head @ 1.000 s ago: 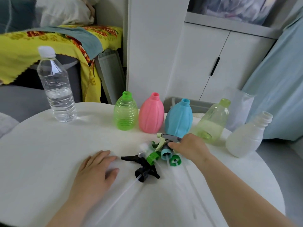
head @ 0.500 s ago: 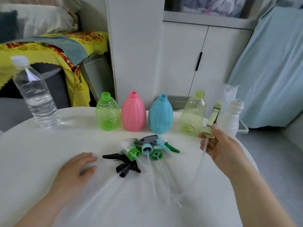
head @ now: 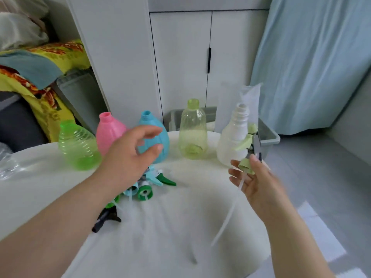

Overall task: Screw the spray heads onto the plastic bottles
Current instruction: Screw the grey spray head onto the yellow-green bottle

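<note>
Nearest to the person, the round white table carries a small heap of spray heads: a black one lies closest, and behind it are teal and green ones with their thin clear tubes spread toward the table edge.

The right hand is lifted above the table and pinches a pale green spray head at its screw collar between thumb and fingers; the long tube hangs down from it. This part looks very light and hard, but the tube is soft and bends easily, so I think it must be guided into the neck first. The collar seems the best place to hold, because it turns while the trigger stays free.

The left hand is open with spread fingers and holds nothing. It hovers in front of the blue bottle and pink bottle.

Farther back stand the green ribbed bottle at the left, then the yellow-green bottle and the white bottle at the right, just behind the held head. All necks are open. The bottles appear empty, thin and smooth, so they can tip or slip; a firm hold around the body, below the shoulder, is probably needed while screwing.
</note>
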A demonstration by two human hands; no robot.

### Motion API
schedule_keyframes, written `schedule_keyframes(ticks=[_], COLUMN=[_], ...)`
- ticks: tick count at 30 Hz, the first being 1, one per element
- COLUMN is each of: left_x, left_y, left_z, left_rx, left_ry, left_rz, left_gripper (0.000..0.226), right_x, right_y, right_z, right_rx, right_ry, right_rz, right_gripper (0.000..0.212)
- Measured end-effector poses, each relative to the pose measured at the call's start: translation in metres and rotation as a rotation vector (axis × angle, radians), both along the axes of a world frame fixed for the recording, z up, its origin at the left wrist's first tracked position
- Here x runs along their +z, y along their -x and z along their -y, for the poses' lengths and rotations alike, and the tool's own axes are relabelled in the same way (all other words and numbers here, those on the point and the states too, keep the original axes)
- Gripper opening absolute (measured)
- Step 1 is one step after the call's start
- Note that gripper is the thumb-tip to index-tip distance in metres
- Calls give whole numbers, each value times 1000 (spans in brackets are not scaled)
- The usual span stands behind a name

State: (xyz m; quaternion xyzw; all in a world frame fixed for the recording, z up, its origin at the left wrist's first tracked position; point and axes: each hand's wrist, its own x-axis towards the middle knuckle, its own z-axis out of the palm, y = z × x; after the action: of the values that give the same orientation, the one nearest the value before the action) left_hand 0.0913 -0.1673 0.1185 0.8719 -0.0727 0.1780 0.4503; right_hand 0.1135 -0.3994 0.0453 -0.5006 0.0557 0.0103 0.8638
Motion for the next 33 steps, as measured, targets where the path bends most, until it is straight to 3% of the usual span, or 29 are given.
schedule_keyframes(ticks=[9,20,29,33], left_x=[-20,-36,-48,-54], left_y=[-76,-107,-129,-131], left_z=[69,77,77,73], left_rx=[120,157,176,191], left_ry=[27,106,229,253], left_rz=[86,-77,-140,-128], left_gripper=[60,91,98,89], right_x=[-9,-14,-14,-16], right_y=[0,-2,-5,-7], right_z=[15,22,14,18], right_rx=[-21,11,22,30], right_ry=[-96,-68,-42,-10], right_rz=[-46,-60,-46,-48], right_gripper=[18,21,22,21])
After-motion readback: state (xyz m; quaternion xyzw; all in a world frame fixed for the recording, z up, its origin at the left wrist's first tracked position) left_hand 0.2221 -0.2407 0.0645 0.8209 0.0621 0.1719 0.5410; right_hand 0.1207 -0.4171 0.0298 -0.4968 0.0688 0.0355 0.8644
